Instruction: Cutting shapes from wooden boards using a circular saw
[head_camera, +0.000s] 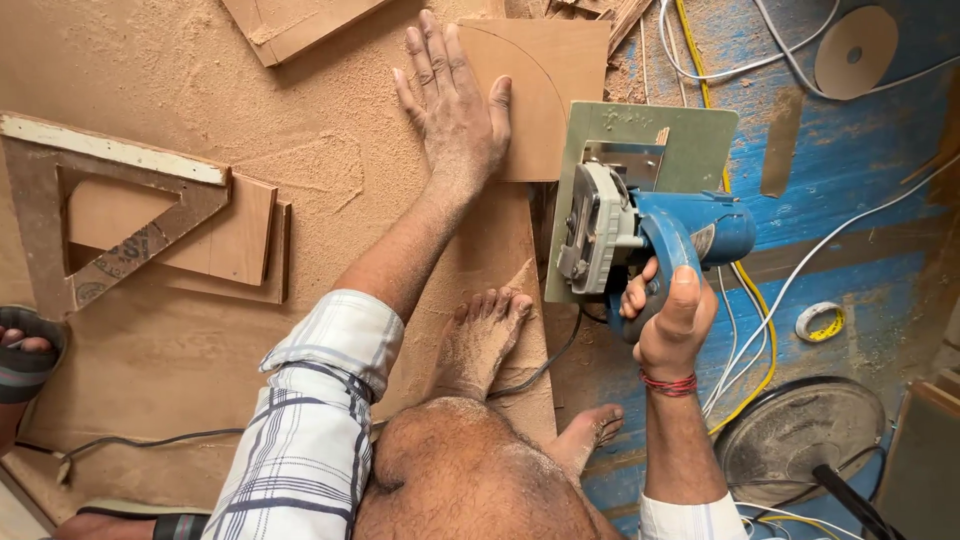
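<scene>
My left hand (455, 105) lies flat, fingers spread, on a brown wooden board (555, 75) that has a curved pencil line drawn on it. My right hand (672, 315) grips the handle of a blue circular saw (640, 225), whose grey-green base plate (690, 145) rests at the board's right edge. My bare foot (485, 340) presses on a longer board below, covered in sawdust. My other foot (590, 430) rests on the blue floor.
A wooden triangle square (110, 210) lies on small boards at left amid thick sawdust. White and yellow cables (750, 340) run over the blue floor at right. A round disc (855, 50), a tape roll (820, 322) and a dark round plate (800, 435) lie nearby. Another person's sandalled foot (25, 355) shows at far left.
</scene>
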